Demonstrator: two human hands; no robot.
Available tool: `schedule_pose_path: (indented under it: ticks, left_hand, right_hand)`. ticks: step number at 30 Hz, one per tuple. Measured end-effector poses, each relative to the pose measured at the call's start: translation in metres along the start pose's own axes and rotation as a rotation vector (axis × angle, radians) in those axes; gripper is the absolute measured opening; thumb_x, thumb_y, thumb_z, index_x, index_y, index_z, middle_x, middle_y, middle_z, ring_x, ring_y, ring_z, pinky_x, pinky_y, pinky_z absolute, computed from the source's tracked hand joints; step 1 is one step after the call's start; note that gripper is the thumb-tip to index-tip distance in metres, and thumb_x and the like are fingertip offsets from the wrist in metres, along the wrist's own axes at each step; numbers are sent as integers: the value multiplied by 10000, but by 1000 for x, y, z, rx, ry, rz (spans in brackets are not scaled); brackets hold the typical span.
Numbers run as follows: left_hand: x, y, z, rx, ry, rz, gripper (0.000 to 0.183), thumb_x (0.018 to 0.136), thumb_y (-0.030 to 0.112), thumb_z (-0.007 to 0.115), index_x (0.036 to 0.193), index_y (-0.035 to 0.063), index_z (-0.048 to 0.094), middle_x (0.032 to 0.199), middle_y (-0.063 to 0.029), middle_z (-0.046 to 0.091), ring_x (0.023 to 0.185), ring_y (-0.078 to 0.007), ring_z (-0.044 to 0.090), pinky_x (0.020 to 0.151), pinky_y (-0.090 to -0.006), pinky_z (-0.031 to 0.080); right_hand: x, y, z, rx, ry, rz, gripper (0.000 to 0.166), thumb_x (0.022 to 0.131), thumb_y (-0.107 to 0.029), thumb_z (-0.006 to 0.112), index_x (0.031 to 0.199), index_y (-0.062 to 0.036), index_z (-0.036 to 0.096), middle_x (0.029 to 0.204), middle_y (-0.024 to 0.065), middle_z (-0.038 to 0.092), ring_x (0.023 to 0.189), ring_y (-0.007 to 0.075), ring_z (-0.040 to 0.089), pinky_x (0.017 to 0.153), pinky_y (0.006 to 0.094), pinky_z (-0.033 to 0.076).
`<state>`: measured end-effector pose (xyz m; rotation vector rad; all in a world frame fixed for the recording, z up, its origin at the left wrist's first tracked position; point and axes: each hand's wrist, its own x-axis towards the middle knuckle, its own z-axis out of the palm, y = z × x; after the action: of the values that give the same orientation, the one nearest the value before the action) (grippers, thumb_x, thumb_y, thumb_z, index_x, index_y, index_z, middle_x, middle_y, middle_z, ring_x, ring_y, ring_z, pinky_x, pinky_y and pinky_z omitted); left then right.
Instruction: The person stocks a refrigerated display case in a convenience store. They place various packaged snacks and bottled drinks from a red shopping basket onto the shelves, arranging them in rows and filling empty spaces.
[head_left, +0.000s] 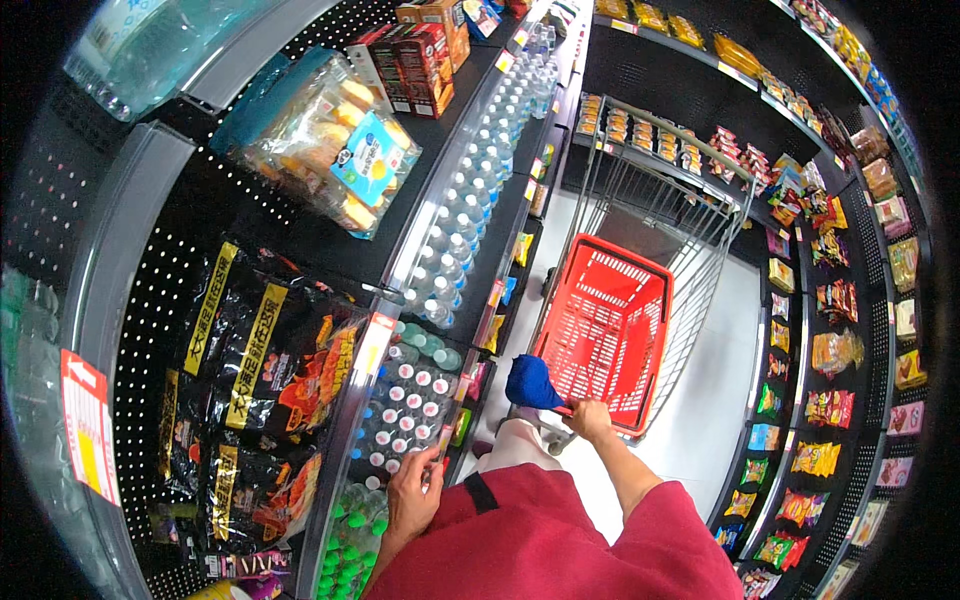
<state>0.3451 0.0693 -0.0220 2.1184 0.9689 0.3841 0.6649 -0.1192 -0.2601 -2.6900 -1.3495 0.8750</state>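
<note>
My right hand (589, 420) is closed around the near rim of a red plastic shopping basket (664, 337), beside a blue cloth item (531, 382) at its corner. The basket is empty and sits in the near part of a wire shopping cart (694, 289). My left hand (416, 487) is near the edge of the left shelf, with its fingers bent, next to bottles with white caps (405, 401); whether it touches the shelf edge or holds anything is unclear. Green-capped bottles (349, 555) stand below it.
Large black snack packs (262, 360), a bag of bread rolls (337, 150), red boxes (412, 67) and rows of water bottles (469, 202) fill the left shelves. Shelves of packaged snacks (829, 409) curve along the right. Pale floor (720, 352) shows between cart and right shelves.
</note>
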Motion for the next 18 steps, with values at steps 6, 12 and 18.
schedule_pose_path:
  ticks: [6,12,18]
  left_hand:
    - [7,0,16,2,-114,46,308,940,62,688,1244,44,646,1025,-147,682,900,-319,699,762,-414,557]
    - [50,16,38,-41,-232,61,306,942,58,683,1245,37,644,1016,-147,683,918,-321,700,760,-415,562]
    - [175,23,120,-82,-247,123,354,941,81,688,1282,24,610,1093,-164,686,980,-333,688,848,-417,558]
  right_hand:
    - [33,32,-10,24,24,-35,331,840,-408,725,1072,-173,755,870,146,761,823,334,755,739,470,615]
    - [68,56,-28,24,21,-56,379,862,-453,697,1091,-154,742,847,162,754,815,354,746,759,483,602]
    - [95,64,-53,35,5,-56,385,885,-464,699,1112,-157,749,867,167,755,844,350,745,769,481,594]
